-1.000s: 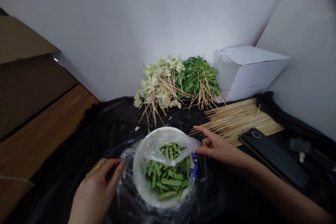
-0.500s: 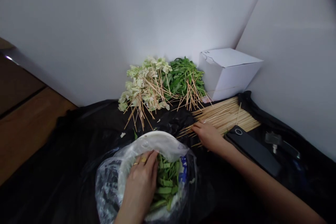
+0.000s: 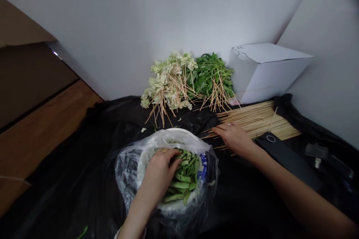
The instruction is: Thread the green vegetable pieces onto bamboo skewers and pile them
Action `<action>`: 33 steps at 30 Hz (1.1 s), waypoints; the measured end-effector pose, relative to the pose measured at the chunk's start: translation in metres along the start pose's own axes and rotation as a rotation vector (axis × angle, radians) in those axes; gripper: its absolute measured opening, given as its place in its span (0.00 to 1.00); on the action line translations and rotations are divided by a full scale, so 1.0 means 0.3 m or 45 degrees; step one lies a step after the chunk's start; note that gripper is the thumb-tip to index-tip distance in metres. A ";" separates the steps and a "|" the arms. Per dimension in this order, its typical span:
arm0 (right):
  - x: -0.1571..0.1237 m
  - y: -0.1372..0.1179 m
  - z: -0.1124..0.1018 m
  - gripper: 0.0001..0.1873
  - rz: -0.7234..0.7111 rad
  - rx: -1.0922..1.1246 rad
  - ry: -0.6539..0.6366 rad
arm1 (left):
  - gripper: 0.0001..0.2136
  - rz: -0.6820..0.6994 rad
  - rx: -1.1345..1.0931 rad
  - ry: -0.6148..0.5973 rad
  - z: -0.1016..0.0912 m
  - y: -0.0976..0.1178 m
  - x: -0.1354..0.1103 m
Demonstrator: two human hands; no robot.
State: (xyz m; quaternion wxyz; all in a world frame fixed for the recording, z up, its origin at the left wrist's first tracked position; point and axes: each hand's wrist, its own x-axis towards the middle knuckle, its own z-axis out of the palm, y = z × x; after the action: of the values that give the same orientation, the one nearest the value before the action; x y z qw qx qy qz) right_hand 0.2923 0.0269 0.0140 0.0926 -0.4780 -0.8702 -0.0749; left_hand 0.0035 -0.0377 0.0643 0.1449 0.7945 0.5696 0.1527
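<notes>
A white bowl [image 3: 183, 131] lined with a clear plastic bag [image 3: 126, 164] holds cut green bean pieces [image 3: 183, 185]. Inside it, my left hand [image 3: 162, 164] is over the beans, fingers bent and thumb apart from them; the fingertips touch the pieces at the far side. To the right, my right hand [image 3: 231, 136] lies at the near left end of a spread of bamboo skewers [image 3: 258, 119]. Its fingertips are closed on thin skewer ends; how many is hidden.
Against the wall lie skewered cabbage pieces [image 3: 165, 80] and skewered leafy greens [image 3: 209, 74], beside a white box [image 3: 269, 71]. A dark phone [image 3: 286, 157] rests right of my right forearm. Black plastic sheeting [image 3: 84, 164] covers the floor; wooden flooring [image 3: 56, 119] shows at left.
The view has shifted left, so everything sits further right. My left hand's thumb and fingers have parted and bent over the beans. My right hand stays at the skewers.
</notes>
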 end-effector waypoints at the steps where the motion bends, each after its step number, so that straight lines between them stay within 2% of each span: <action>1: -0.002 -0.003 -0.005 0.18 -0.016 0.009 0.017 | 0.07 -0.011 0.023 -0.009 -0.001 0.001 0.005; 5: 0.015 -0.031 -0.078 0.21 -0.030 0.038 0.153 | 0.10 0.047 0.302 -0.056 0.000 0.019 0.012; 6: 0.027 -0.046 -0.104 0.22 -0.033 0.046 0.214 | 0.11 0.085 0.345 -0.049 -0.008 0.024 0.007; 7: 0.041 -0.066 -0.130 0.21 -0.056 0.084 0.340 | 0.13 0.131 0.341 -0.041 -0.024 0.027 -0.001; 9: 0.074 -0.118 -0.163 0.21 -0.157 0.134 0.515 | 0.16 0.233 0.174 -0.074 -0.081 0.032 -0.023; 10: 0.091 -0.149 -0.167 0.21 -0.213 0.123 0.536 | 0.17 0.282 0.022 -0.123 -0.120 0.035 -0.032; 12: 0.118 -0.209 -0.148 0.18 -0.305 0.080 0.450 | 0.14 0.334 -0.316 -0.243 -0.198 0.040 -0.035; 14: 0.133 -0.257 -0.106 0.14 -0.466 0.050 0.308 | 0.09 0.261 -0.634 -0.193 -0.244 0.042 -0.005; 16: 0.136 -0.285 -0.064 0.11 -0.530 0.042 0.287 | 0.06 0.135 -0.921 -0.028 -0.231 0.034 0.057; 17: 0.133 -0.290 -0.048 0.11 -0.534 0.045 0.288 | 0.06 0.076 -1.064 0.077 -0.203 0.026 0.093; 19: 0.122 -0.287 -0.032 0.12 -0.503 0.077 0.319 | 0.07 -0.044 -1.282 0.161 -0.125 0.001 0.158; 21: 0.108 -0.272 -0.033 0.15 -0.471 0.120 0.395 | 0.09 -0.116 -1.364 0.238 -0.050 -0.027 0.195; 23: 0.095 -0.256 -0.043 0.17 -0.447 0.127 0.540 | 0.10 -0.134 -1.340 0.293 -0.007 -0.053 0.196; 27: 0.081 -0.257 -0.065 0.21 -0.352 0.024 0.813 | 0.11 -0.159 -1.320 0.327 0.003 -0.090 0.148; 29: 0.079 -0.276 -0.073 0.22 -0.307 -0.027 0.844 | 0.11 -0.198 -1.370 0.300 -0.004 -0.099 0.126; 33: 0.081 -0.313 -0.081 0.22 -0.277 -0.031 0.797 | 0.11 -0.221 -1.426 0.299 -0.044 -0.079 0.120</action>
State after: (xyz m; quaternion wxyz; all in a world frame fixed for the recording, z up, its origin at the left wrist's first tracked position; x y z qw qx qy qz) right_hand 0.2024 -0.0084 0.0393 0.3411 -0.3371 -0.8446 -0.2381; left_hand -0.0113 0.0046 0.0696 0.4910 0.5248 0.4773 0.5056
